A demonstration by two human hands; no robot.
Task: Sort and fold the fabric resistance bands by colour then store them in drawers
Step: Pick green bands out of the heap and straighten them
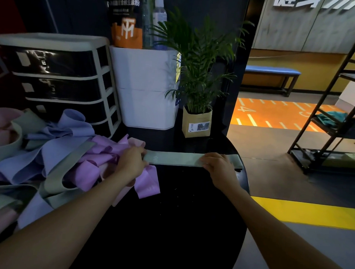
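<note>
Green band lies flat on the black bench, stretched left to right in front of me, its long axis running straight across between my two hands. My left hand holds down its left end, fingers curled over the fabric where it meets the pile; my right hand presses on the band near its right end, fingers bent over the near edge, with a short tail of band poking out past it toward the bench's rounded right rim. As I judge it, this is the flattening step before a fold, and the fold will turn on that long axis: one end has to travel along it to meet the other. My right hand looks the freer to carry its end leftward. Unsorted bands, blue, purple, pink and green, are heaped on the left, touching my left wrist. Far left stands the drawer unit, its drawers closed.
</note>
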